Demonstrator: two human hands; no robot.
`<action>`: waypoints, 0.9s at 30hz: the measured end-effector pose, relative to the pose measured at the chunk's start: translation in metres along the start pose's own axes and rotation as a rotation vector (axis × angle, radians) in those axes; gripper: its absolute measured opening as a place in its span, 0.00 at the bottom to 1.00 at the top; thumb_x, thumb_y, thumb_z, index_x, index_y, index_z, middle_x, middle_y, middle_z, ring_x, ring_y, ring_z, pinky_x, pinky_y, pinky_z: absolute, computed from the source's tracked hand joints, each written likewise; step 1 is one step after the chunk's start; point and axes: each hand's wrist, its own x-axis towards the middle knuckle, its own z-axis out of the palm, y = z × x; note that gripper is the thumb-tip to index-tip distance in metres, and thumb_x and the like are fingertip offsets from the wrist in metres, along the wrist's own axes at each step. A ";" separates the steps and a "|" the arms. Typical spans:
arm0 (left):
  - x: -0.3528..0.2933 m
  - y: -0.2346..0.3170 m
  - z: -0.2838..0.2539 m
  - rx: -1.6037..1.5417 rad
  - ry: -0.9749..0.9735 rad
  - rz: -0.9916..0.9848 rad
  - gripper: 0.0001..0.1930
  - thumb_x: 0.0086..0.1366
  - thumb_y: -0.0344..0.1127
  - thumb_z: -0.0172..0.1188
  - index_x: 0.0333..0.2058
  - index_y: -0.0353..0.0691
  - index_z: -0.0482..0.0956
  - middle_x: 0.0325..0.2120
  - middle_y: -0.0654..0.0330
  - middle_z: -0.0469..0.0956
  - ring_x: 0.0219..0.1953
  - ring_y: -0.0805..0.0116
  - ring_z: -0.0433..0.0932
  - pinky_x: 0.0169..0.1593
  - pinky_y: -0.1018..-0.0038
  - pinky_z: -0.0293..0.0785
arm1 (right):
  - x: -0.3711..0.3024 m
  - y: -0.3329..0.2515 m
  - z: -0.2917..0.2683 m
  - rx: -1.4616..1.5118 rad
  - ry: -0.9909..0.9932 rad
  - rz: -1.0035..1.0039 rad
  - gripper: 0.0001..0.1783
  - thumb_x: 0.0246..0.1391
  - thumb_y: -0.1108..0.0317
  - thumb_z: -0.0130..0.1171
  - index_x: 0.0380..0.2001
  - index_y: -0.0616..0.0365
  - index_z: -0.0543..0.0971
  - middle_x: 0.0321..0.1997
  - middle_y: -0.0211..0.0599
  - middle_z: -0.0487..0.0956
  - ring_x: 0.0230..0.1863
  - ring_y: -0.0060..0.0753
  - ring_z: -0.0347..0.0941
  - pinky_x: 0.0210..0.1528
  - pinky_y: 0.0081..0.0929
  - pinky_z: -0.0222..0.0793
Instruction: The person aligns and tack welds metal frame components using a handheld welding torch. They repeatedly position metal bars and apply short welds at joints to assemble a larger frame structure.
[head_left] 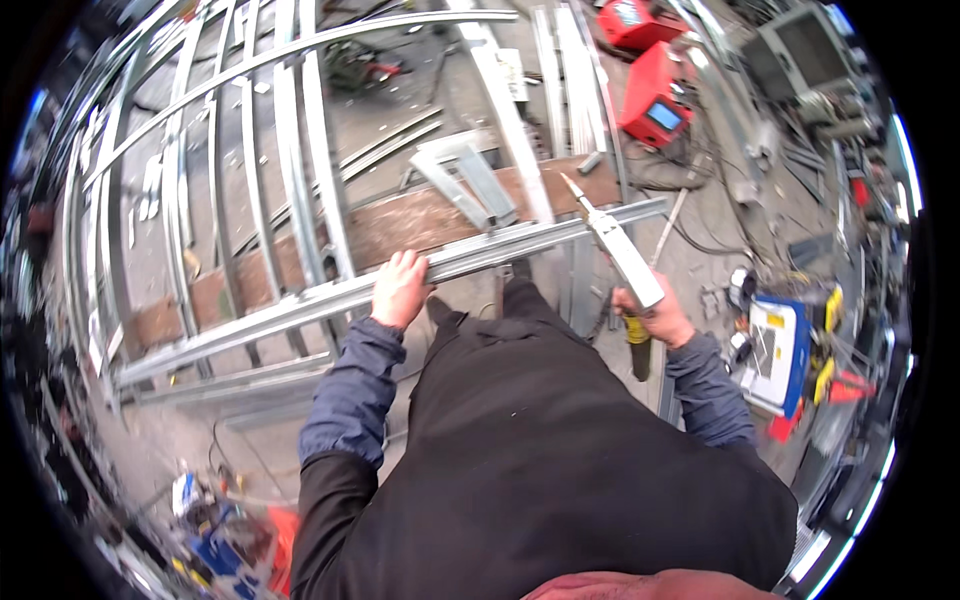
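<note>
A long galvanized metal rail [470, 255] crosses in front of me, forming the near side of a frame with several metal studs [290, 160]. My left hand [400, 290] grips this rail near its middle, fingers curled over the top. In my right hand [655, 312] is a white gun-shaped tool [625, 258] with a long body and thin pointed tip. Its tip points away from me, up and left, past the rail's right part. A yellow and dark part shows below my right hand; the tool's handle is mostly hidden by my fingers.
A brown board [390, 222] lies under the frame, with short metal channel pieces [465, 180] on it. Red machines [655, 95] with cables stand at the far right. A blue and white case [775, 355] sits on the right. Tools and an orange item [283, 545] lie lower left.
</note>
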 end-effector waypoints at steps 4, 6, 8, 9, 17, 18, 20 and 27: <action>0.000 -0.007 -0.007 0.032 -0.088 0.039 0.23 0.59 0.46 0.81 0.47 0.42 0.84 0.46 0.58 0.79 0.55 0.53 0.79 0.57 0.56 0.78 | -0.036 0.011 0.029 0.013 0.141 -0.108 0.28 0.71 0.71 0.72 0.70 0.63 0.76 0.41 0.31 0.84 0.40 0.24 0.82 0.44 0.28 0.83; 0.000 -0.010 -0.006 0.041 -0.094 0.057 0.23 0.59 0.46 0.80 0.47 0.42 0.84 0.46 0.58 0.79 0.56 0.53 0.79 0.57 0.56 0.78 | -0.047 0.023 0.034 0.031 0.168 -0.160 0.29 0.72 0.71 0.71 0.72 0.63 0.75 0.41 0.31 0.83 0.41 0.24 0.82 0.45 0.28 0.83; -0.002 -0.011 -0.005 0.040 -0.089 0.067 0.22 0.60 0.46 0.80 0.47 0.42 0.84 0.46 0.58 0.79 0.56 0.53 0.79 0.58 0.56 0.77 | -0.056 0.030 0.039 0.019 0.239 -0.169 0.29 0.73 0.72 0.69 0.73 0.64 0.74 0.40 0.31 0.83 0.40 0.25 0.82 0.45 0.28 0.83; -0.003 -0.011 -0.006 0.044 -0.083 0.067 0.22 0.60 0.46 0.80 0.47 0.42 0.84 0.46 0.58 0.79 0.56 0.53 0.79 0.58 0.56 0.77 | -0.059 0.033 0.041 0.013 0.270 -0.169 0.29 0.73 0.72 0.69 0.73 0.64 0.74 0.40 0.32 0.83 0.39 0.25 0.82 0.45 0.28 0.83; -0.006 -0.015 0.002 0.037 -0.037 0.081 0.21 0.56 0.44 0.80 0.43 0.42 0.83 0.44 0.56 0.78 0.52 0.52 0.80 0.54 0.54 0.76 | -0.048 0.081 0.029 0.002 0.414 -0.247 0.18 0.74 0.70 0.70 0.59 0.62 0.76 0.37 0.33 0.83 0.37 0.26 0.82 0.40 0.30 0.83; -0.007 -0.014 0.002 0.042 -0.016 0.095 0.21 0.56 0.44 0.79 0.43 0.42 0.83 0.44 0.56 0.78 0.52 0.52 0.80 0.54 0.54 0.76 | -0.044 0.086 0.025 0.001 0.424 -0.260 0.17 0.73 0.70 0.71 0.57 0.62 0.76 0.38 0.33 0.83 0.37 0.26 0.83 0.39 0.30 0.83; -0.010 -0.014 -0.001 0.051 -0.007 0.087 0.21 0.57 0.44 0.79 0.44 0.42 0.83 0.44 0.56 0.78 0.53 0.53 0.80 0.54 0.55 0.76 | -0.033 0.097 0.020 0.057 0.416 -0.295 0.15 0.72 0.70 0.71 0.54 0.63 0.77 0.38 0.33 0.83 0.37 0.27 0.83 0.39 0.30 0.83; -0.009 -0.004 -0.020 0.004 -0.018 0.066 0.23 0.61 0.44 0.78 0.48 0.39 0.82 0.45 0.53 0.78 0.52 0.49 0.82 0.54 0.55 0.80 | -0.023 0.093 0.006 0.053 0.490 -0.342 0.14 0.74 0.68 0.70 0.52 0.63 0.77 0.38 0.34 0.82 0.36 0.27 0.81 0.39 0.30 0.80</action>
